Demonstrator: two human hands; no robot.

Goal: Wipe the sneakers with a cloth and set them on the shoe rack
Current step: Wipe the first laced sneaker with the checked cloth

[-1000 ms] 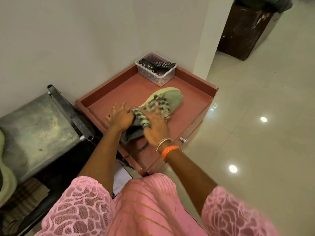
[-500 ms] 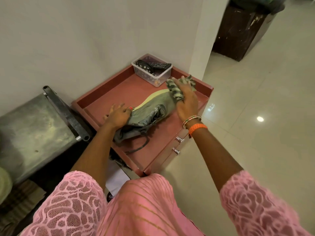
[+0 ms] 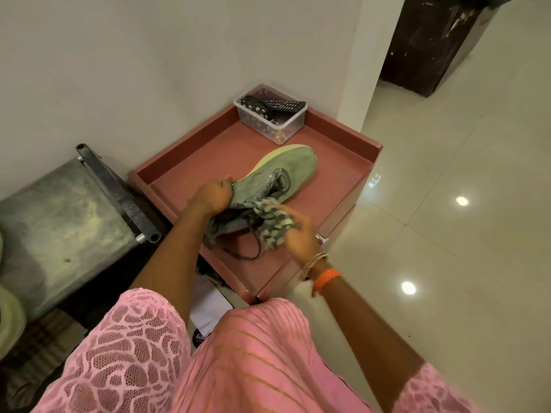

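Observation:
A grey-green sneaker with a pale yellow sole lies on its side on the red-brown cabinet top, toe pointing away from me. My left hand grips its heel end. My right hand holds a bunched grey-and-cream striped cloth against the sneaker's near side by the opening. A dark lace trails onto the cabinet top. A second pale sneaker shows partly at the left edge.
A clear plastic box holding remotes sits at the cabinet's far corner by the wall. A worn metal shelf with a dark rail stands to the left. Glossy tiled floor spreads right; a dark wooden cabinet stands beyond.
My right hand drew the cloth back from the sneaker's toe to its near side by the opening. My left hand shifted its grip on the heel, and the sneaker's toe is now uncovered.

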